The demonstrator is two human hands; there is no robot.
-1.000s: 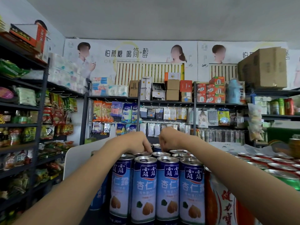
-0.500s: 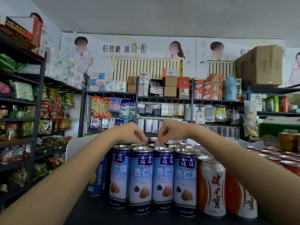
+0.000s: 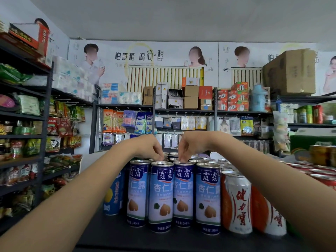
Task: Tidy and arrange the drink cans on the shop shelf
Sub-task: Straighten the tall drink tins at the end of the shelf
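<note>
The left hand's (image 3: 147,146) fingertips (image 3: 160,158) are curled downward and pinch at the rim of a blue can (image 3: 161,195), second from the left in the front row; the right hand's (image 3: 192,145) fingertips (image 3: 182,159) are bunched the same way on the top of the neighbouring blue can (image 3: 183,193), third in the row. Whether either hand truly grips or only touches the rims cannot be told for certain, though the fingers are plainly bent round the can tops. Four of these tall blue cans (image 3: 172,194) stand upright and touching in the front row, each with white Chinese characters reading 杏仁露, a picture of an apricot kernel and "240mL" near the base; more silver can tops (image 3: 198,159) run behind them. At the left end stands a darker blue can (image 3: 113,195) with a yellow fruit on it, partly hidden. To the right stand white and orange cans (image 3: 237,202) with red characters 健力寶, and beyond them rows of red-rimmed can tops (image 3: 320,170). All rest on a dark shelf top (image 3: 127,237). Around the room, black metal shelving (image 3: 46,124) holds snack packets, tissue packs and small boxes; a large cardboard box (image 3: 291,71) sits high at the right, and a wall poster (image 3: 140,56) reads 怕蔗糖 喝简·醇.
</note>
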